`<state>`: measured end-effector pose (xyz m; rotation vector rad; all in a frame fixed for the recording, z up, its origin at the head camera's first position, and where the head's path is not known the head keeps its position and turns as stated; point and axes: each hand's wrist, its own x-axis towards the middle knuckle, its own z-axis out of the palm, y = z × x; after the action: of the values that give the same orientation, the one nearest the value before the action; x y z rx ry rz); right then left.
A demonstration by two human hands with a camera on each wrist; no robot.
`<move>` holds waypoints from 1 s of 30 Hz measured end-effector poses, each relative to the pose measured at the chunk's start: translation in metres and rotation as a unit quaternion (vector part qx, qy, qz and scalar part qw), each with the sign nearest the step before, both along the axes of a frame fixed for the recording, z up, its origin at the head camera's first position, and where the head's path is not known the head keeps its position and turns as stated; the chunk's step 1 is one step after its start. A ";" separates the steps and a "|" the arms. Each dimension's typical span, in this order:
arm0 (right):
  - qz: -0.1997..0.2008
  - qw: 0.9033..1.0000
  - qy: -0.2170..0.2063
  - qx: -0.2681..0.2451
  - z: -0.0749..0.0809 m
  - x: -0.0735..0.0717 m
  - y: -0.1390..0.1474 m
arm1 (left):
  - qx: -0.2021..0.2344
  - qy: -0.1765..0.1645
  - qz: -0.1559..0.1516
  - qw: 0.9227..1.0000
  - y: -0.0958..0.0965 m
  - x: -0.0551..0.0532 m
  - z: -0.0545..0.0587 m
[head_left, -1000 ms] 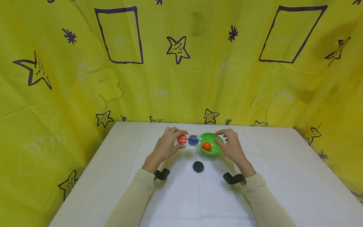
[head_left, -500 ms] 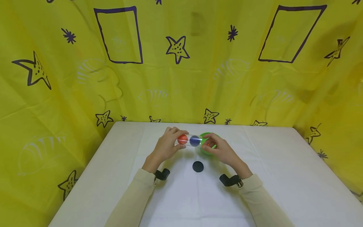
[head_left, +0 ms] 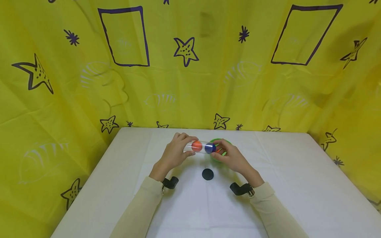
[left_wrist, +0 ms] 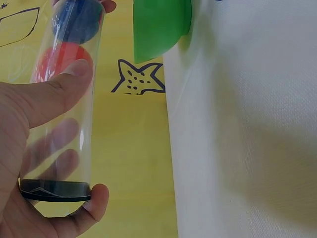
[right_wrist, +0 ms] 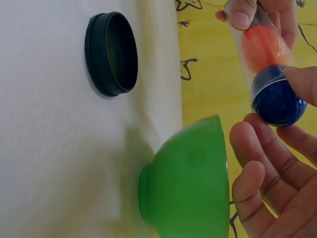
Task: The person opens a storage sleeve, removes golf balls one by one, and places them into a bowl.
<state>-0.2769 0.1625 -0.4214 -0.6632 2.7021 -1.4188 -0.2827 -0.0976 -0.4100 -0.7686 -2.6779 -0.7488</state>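
Note:
My left hand [head_left: 174, 150] grips a clear tube [left_wrist: 74, 124] whose lower end carries a black cap [left_wrist: 54, 191]. Inside the tube is a red-orange ball [head_left: 196, 146]. At the uncapped end a blue ball [right_wrist: 280, 104] with a dimpled surface sticks partly out of the mouth. My right hand [head_left: 235, 158] pinches that blue ball, thumb on one side and fingertips on the other. Under the right hand stands a green bowl [right_wrist: 190, 183], mostly covered by it in the head view; a bit of orange shows between the fingers.
A loose black cap [head_left: 207, 174] lies on the white-covered table [head_left: 184, 208], nearer to me than the bowl. A yellow curtain [head_left: 208, 89] with drawn stars hangs behind the table.
My right hand has moved left from the bowl's far side to the tube's mouth. Both balls have slid right inside the tube, the blue one partly out. The left hand stays put.

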 end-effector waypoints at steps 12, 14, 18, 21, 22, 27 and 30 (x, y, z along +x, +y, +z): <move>-0.010 1.000 0.000 0.012 -0.002 -0.003 0.003 | 0.000 -0.007 0.006 1.000 0.000 -0.001 0.000; -0.011 1.000 0.000 0.013 -0.001 -0.004 0.004 | 0.000 -0.003 0.008 1.000 0.000 -0.001 -0.001; -0.013 1.000 0.000 0.018 -0.001 -0.004 0.005 | 0.005 0.002 0.011 1.000 -0.001 -0.001 -0.001; -0.016 1.000 0.003 0.022 -0.001 -0.004 0.006 | 0.007 0.001 0.015 1.000 -0.001 -0.001 -0.001; -0.017 1.000 0.004 0.023 -0.001 -0.004 0.006 | 0.007 0.000 0.016 1.000 -0.001 -0.001 -0.001; -0.025 0.999 0.005 0.026 -0.002 -0.004 0.007 | 0.007 -0.005 0.020 1.000 0.000 -0.001 -0.001; -0.028 0.999 0.007 0.027 -0.001 -0.004 0.007 | 0.008 -0.008 0.021 1.000 0.000 -0.001 -0.001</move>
<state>-0.2809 0.1693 -0.4229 -0.6006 2.7797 -1.3522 -0.2838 -0.0975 -0.4106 -0.7040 -2.6901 -0.7699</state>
